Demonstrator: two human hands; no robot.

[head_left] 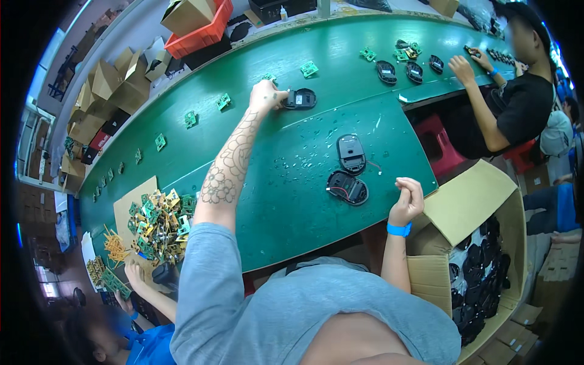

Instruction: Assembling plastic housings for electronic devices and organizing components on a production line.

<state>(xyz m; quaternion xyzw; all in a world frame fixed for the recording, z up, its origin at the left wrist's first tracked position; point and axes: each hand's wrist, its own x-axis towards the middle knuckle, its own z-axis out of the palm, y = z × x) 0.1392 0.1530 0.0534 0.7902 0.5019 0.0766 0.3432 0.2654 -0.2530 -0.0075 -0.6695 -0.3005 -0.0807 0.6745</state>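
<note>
My left hand (267, 96) reaches across the green table, its fingers closed on the left end of a black computer mouse shell (302, 98). Just behind that hand, partly covered by it, lies a green circuit board (269, 77). Close to the table's right front edge is my right hand (406, 202), with a blue wristband below it. Its fingers are curled in, and nothing shows in them. To its left lie two more black mouse shells: an upper one (351, 153) and a lower one (347, 187). Thin wires with small connectors come from both.
Green boards (191, 118) lie spaced along the table (292, 225). A heap of boards (159, 222) sits at left beside a person in blue. Right of me stands an open carton (471, 204) of black shells. Another person (517, 91) works at far right near several shells (385, 72).
</note>
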